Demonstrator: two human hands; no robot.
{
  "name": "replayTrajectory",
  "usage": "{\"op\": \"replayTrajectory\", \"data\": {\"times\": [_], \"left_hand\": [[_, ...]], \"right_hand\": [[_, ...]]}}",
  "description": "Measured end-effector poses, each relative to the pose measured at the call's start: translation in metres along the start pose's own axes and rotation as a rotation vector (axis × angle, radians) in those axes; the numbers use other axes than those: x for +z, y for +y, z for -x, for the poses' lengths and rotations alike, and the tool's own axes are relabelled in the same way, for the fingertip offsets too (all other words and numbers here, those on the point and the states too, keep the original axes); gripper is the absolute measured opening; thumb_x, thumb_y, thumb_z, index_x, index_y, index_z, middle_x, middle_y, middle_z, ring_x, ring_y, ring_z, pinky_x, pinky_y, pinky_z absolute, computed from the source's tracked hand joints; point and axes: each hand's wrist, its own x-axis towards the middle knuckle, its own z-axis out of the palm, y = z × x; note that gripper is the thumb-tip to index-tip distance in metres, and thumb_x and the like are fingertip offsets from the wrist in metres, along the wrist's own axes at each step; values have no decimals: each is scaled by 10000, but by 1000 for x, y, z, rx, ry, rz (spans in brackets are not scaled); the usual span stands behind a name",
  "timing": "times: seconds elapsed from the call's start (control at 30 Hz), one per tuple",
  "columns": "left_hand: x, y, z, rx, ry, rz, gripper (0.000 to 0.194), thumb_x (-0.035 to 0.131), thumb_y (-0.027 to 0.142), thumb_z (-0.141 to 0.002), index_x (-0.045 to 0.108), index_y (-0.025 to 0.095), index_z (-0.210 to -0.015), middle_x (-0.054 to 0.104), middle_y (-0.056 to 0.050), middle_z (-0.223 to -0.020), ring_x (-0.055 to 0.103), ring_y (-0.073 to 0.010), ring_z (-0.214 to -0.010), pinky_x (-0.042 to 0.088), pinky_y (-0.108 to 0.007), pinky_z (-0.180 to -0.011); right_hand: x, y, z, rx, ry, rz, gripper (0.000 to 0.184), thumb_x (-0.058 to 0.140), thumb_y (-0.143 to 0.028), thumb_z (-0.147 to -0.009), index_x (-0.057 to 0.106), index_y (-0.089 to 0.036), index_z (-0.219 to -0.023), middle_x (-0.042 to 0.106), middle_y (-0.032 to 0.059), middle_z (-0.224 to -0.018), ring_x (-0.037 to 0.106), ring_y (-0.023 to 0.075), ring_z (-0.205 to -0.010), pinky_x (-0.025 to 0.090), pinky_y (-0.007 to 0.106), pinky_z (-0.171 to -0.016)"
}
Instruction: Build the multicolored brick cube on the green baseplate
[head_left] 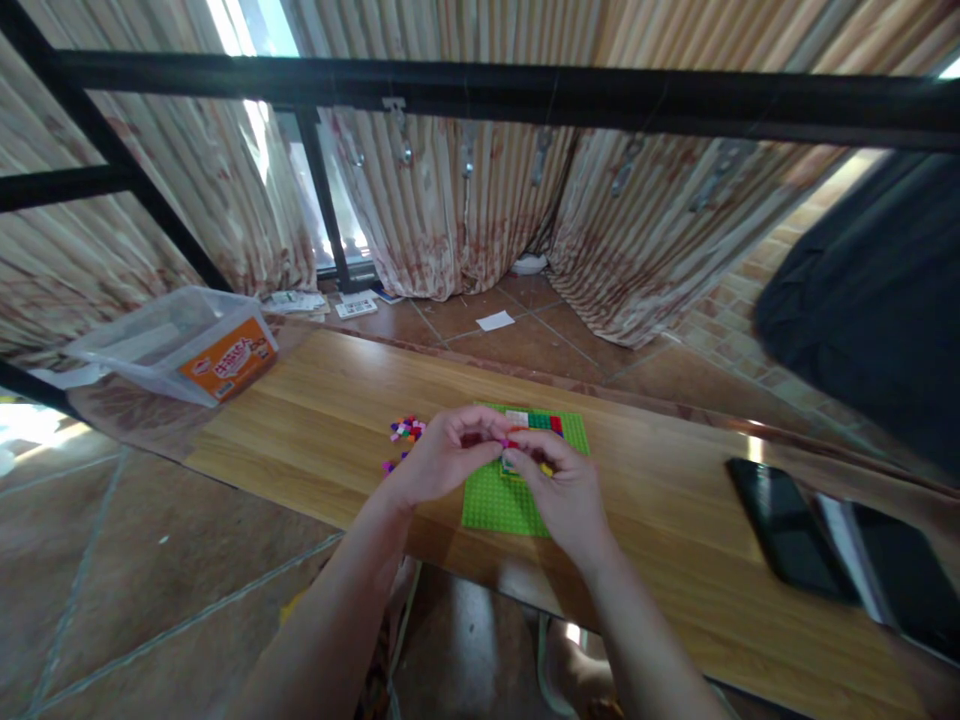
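My left hand [455, 456] and my right hand [568, 490] meet fingertip to fingertip over a green studded baseplate [495, 510]. Pinched between them is a small pink toy brick [508, 443], mostly covered by the fingers. Both hands have thumb and fingers closed around it. White, red and yellow bricks are joined on the plate's far half, partly hidden behind my right hand; the red brick [556, 424] shows at the back right. Left of my left hand lies a pile of small mixed-colour bricks [407, 430], with a few purple ones nearer me.
A wooden table [315, 400] carries the plate. At its left end stands a clear plastic box [172, 345] with an orange label. A black phone [787, 530] and another dark flat object [907, 570] lie at the right. Behind are curtains [465, 210] and a black metal bar [480, 92].
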Motion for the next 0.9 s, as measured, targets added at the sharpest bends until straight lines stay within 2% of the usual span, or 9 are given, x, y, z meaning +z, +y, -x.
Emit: {"op": "replayTrajectory", "data": {"times": [0.13, 0.3, 0.4, 0.47, 0.6, 0.7, 0.8, 0.9], "left_hand": [[4, -1, -2, 9, -2, 90, 221, 699, 268, -783, 665, 153, -969, 703, -56, -941, 650, -143, -853, 503, -270, -798], [8, 0, -2, 8, 29, 152, 241, 738, 267, -742, 653, 146, -933, 692, -24, -818, 635, -109, -711, 507, -247, -713], [11, 0, -2, 15, 52, 184, 214, 741, 270, -733, 650, 139, -876, 674, -10, -769, 617, -95, -661, 498, -234, -675], [10, 0, -3, 30, 85, 173, 197, 730, 272, -741, 655, 134, -861, 666, -8, -752, 607, -93, -651, 490, -232, -667], [6, -1, -5, 45, 140, -44, 103, 682, 236, -779, 663, 137, -804, 662, -7, -724, 596, -102, -669, 467, -228, -660], [7, -3, -4, 76, 83, -326, 68, 621, 185, -823, 679, 160, -800, 686, -15, -781, 614, -121, -741, 465, -243, -707], [15, -6, -5, 123, 16, -535, 111, 578, 163, -849, 678, 179, -803, 698, -21, -842, 628, -143, -815, 469, -266, -766], [24, -10, -8, 149, -11, -647, 117, 550, 183, -872, 661, 188, -837, 697, -23, -886, 628, -154, -856, 468, -282, -797]], "right_hand": [[1, -2, 0, 76, 58, -127, 109, 711, -299, -767, 749, -253, -858, 730, 8, -847, 640, 155, -759, 501, 295, -728], [1, -5, 0, 110, 40, -256, 82, 728, -278, -755, 764, -272, -828, 736, -1, -803, 640, 138, -710, 511, 290, -701], [-5, -3, -1, 138, 29, -321, 89, 741, -284, -750, 769, -276, -835, 709, -11, -713, 599, 120, -633, 491, 271, -642], [-14, -1, -4, 160, 69, -392, 102, 754, -289, -733, 768, -274, -833, 690, -12, -689, 578, 116, -613, 481, 267, -623], [-39, 4, -14, 185, 278, -486, 124, 789, -280, -660, 750, -264, -777, 685, -9, -732, 554, 102, -593, 475, 252, -587], [-52, 10, -18, 219, 405, -459, 165, 812, -266, -605, 738, -244, -751, 676, -7, -734, 546, 91, -589, 461, 228, -555], [-55, 18, -17, 262, 403, -393, 205, 815, -296, -592, 731, -230, -767, 657, -7, -703, 536, 98, -574, 455, 237, -537], [-55, 22, -15, 278, 382, -358, 239, 816, -313, -587, 723, -218, -786, 632, -20, -660, 519, 97, -553, 439, 243, -525]]}}
